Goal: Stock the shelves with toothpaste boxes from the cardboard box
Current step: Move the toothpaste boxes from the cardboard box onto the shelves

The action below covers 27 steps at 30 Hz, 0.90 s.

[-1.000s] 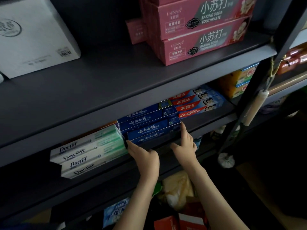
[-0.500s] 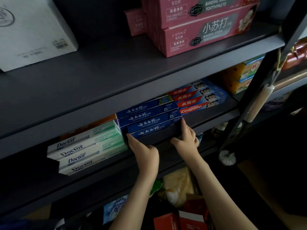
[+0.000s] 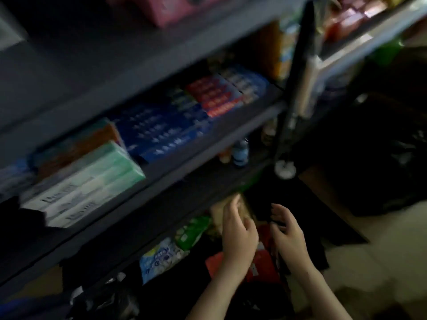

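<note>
Frame is heavily motion-blurred, labels unreadable.

Both hands are low, below the stocked shelf (image 3: 196,154), well apart from the toothpaste on it. Left hand (image 3: 239,234) and right hand (image 3: 290,234) sit side by side, not touching, over a cluster of red packs (image 3: 263,266). I can't tell whether those sit in a cardboard box.

Left fingers (image 3: 233,204) are loosely curled and slightly spread, tips in front of a beige bag (image 3: 217,212); contact is unclear. Right fingers (image 3: 279,210) are loosely curled, thumb apart. Neither hand visibly holds anything.

Toothpaste on the shelf, left to right:
- white-green boxes (image 3: 85,183), stacked, at the front edge
- dark blue boxes (image 3: 161,132), stacked, just beside them
- red-blue boxes (image 3: 226,93), further right

Pink boxes (image 3: 175,10) are on the shelf above.

Lower level: blue-white bag (image 3: 159,257), green pack (image 3: 191,229), small blue bottle (image 3: 241,153). Dark upright post (image 3: 298,72) is at right. Pale floor (image 3: 381,250) is beyond it.
</note>
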Motion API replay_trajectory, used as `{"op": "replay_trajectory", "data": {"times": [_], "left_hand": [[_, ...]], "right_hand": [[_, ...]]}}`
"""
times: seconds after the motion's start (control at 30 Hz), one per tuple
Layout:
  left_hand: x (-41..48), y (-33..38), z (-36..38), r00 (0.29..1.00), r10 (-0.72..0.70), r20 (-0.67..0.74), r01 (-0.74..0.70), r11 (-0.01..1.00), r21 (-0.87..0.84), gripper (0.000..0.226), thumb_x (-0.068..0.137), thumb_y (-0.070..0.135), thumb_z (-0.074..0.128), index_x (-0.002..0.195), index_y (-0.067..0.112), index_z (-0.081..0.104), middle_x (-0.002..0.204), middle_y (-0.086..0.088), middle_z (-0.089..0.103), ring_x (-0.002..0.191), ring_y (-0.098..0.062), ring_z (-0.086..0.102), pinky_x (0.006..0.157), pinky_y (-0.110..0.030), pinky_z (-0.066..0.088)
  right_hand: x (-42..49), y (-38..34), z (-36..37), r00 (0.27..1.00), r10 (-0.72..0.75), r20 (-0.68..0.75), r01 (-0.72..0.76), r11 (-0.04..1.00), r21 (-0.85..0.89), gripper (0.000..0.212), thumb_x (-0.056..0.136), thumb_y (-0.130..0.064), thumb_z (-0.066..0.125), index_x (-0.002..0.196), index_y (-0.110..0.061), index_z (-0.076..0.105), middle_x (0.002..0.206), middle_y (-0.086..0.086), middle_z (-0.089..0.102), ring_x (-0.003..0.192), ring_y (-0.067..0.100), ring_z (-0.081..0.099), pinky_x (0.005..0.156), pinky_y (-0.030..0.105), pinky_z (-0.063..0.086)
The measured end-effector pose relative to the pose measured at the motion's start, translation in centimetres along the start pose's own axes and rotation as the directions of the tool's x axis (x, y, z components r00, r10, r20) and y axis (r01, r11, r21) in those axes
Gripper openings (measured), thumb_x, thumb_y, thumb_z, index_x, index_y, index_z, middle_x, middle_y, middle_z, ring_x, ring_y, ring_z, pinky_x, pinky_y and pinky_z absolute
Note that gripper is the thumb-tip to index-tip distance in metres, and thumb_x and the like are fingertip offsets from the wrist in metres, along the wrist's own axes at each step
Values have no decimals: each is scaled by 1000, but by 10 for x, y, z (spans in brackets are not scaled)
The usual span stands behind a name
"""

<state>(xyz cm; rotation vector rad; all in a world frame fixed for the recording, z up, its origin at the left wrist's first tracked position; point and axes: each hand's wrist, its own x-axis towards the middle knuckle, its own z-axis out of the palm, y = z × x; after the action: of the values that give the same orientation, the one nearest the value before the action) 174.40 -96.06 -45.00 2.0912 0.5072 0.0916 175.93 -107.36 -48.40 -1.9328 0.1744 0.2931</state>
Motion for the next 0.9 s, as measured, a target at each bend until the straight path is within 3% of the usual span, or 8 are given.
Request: {"op": "replay_trajectory", "data": {"times": [0.1,0.2,0.33,0.47,0.63,0.73,0.9], "left_hand": [[-54,-18,58,930,-16,368,-29,993,117,42,96,8,47,137,13,42,133,-4,46,124,-15,47,95,-14,36],[-109,-38,113,765,-44,643,-114,973,203,40,98,16,45,138,16,40,136,-1,43,124,-12,45,89,-11,33],[-173,-78,177,522,-115,845,-245,929,278,39,99,22,44,138,18,42,139,1,41,125,-14,43,95,-18,34],[-224,-130,230,372,-203,906,-340,878,337,37,100,22,43,137,20,42,137,3,43,122,-14,45,92,-18,36],[-268,-200,290,248,-297,922,-430,819,379,45,100,19,44,144,22,36,145,3,38,127,-15,44,93,-22,39],[-283,-237,325,236,-354,905,-438,793,425,54,96,13,48,147,24,30,147,0,35,125,-18,45,96,-25,40],[-287,-286,367,278,-462,842,-379,753,538,60,97,17,50,149,29,24,147,-7,29,127,-26,45,108,-41,39]], "right_hand": [[-49,75,-39,978,193,-84,-197,980,-40,34,89,-3,56,121,-15,56,115,-2,58,108,13,56,90,23,42],[-106,155,-67,913,392,-114,-395,919,-7,27,93,-12,54,120,-18,55,113,-4,58,106,12,56,89,24,44],[-186,255,-86,764,628,-152,-622,778,91,23,95,-17,54,118,-20,54,115,-3,57,107,12,54,86,24,43],[-259,347,-95,585,794,-165,-781,606,151,29,94,-14,54,124,-15,53,122,2,56,108,14,52,82,24,40],[-318,447,-92,413,903,-116,-875,429,223,45,92,-7,57,135,-11,45,134,7,49,121,22,50,92,26,42],[-330,495,-82,395,912,-113,-884,410,223,50,88,-15,64,134,-14,46,133,6,50,122,23,48,103,40,42],[-312,547,-71,473,870,-140,-867,487,101,74,87,-14,62,149,-20,23,153,3,26,141,24,22,115,43,23]]}}
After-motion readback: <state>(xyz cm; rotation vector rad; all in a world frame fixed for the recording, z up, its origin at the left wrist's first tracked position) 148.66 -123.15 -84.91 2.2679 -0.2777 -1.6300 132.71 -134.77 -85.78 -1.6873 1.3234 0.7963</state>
